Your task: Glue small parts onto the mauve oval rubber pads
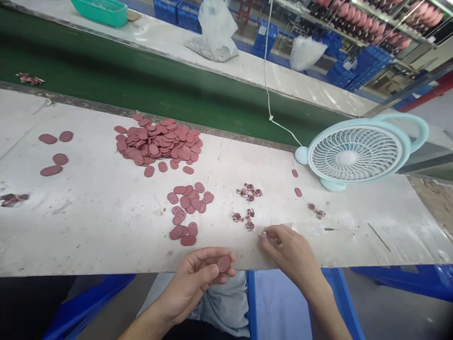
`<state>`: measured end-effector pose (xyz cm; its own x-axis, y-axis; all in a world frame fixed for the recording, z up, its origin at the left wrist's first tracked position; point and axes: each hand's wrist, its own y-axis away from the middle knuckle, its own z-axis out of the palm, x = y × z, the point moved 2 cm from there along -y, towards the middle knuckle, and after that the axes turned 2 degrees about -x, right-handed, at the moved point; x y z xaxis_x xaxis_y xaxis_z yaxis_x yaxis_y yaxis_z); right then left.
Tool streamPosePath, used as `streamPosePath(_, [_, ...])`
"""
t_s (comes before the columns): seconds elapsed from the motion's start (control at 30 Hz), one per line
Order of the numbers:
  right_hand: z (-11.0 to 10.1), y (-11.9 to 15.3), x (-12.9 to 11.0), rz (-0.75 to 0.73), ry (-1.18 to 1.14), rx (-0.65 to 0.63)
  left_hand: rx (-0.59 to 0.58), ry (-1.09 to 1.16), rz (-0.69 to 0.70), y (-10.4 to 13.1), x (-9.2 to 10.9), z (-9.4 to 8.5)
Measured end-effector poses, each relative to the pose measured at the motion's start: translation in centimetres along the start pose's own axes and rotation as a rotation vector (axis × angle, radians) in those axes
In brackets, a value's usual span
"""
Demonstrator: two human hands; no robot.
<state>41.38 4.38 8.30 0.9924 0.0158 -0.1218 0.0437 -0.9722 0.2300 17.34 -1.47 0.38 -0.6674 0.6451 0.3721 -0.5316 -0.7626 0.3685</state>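
Brick-red oval disc, flat and marked with small dark dots, sits in the left hand just over the near edge of the long white worktable. Thumb and curled fingers pinch it, face turned upward.

The right hand is low over the tabletop, forefinger and thumb bent toward each other at a small crumpled dark-red and white piece — mostly hidden by the fingertips, so I cannot tell whether they grip it or merely touch it. Just beyond this hand lie two small groups of similar crumpled pieces, a nearer one and a farther one; a few more rest to the right.

Left of these, a loose scatter of brick-red oval discs spreads over the table, many overlapping, and behind it stands a large heap of the same discs. Four more lie well apart at the far left, while two lie near a pale-blue round plastic fan with a white cable. A thin dark rod lies right of the right hand.

Past the table runs a dark green strip; beyond that, a pale counter bears a turquoise plastic basket and a translucent plastic bag with small contents — too blurred to identify.
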Motion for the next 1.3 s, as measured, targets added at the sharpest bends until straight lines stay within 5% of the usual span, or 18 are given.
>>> streamPosePath(0.33, [-0.1, 1.4, 1.2, 0.14, -0.176, 0.024, 0.044, -0.036, -0.011, 0.0, 0.1, 0.2])
streamPosePath(0.43, [0.8, 3.0, 0.5, 0.129, -0.786, 0.056, 0.047, -0.031, 0.005, 0.1, 0.1, 0.3])
streamPosePath(0.53, [2.2, 4.6, -1.2, 0.051, -1.574, -0.085, 0.059, -0.042, 0.007, 0.3, 0.0, 0.4])
streamPosePath(0.63, [3.6, 5.6, -3.1, 0.108, -1.88, -0.25, 0.086, -0.069, 0.005, 0.5, 0.0, 0.5])
streamPosePath(0.8, [4.3, 5.9, -5.1, 0.096, -1.833, -0.291, 0.094, -0.143, 0.038, 0.6, 0.1, 1.2])
streamPosePath(0.93, [4.0, 6.0, -5.8, 0.053, -1.807, -0.207, 0.061, -0.208, 0.095, 0.6, -0.1, 1.5])
streamPosePath(1.3, [2.9, 6.5, -7.2, 0.091, -1.413, -0.157, -0.006, -0.281, 0.118, 1.0, -0.4, 1.4])
